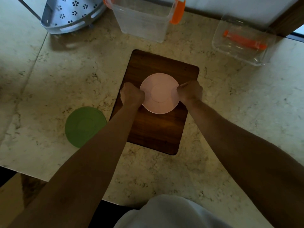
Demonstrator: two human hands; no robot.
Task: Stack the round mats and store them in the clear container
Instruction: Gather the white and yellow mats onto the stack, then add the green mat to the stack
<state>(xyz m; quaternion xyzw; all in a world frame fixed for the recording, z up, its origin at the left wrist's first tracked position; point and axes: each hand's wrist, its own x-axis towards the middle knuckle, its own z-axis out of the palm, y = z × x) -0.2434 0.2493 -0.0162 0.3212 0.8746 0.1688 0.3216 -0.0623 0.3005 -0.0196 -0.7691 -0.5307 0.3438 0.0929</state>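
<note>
Pink mat lies flat on wooden board, mid-bench. Left hand pinches its left edge, fingers curled closed on the rim; right hand does the same on the right edge. Green mat flat on bench, left of board, partly under left forearm, untouched. Clear container stands open behind board; its lid lies apart to the right.

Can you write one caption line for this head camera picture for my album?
Both hands, left hand and right hand, grip a pink round mat on a wooden board.
</note>
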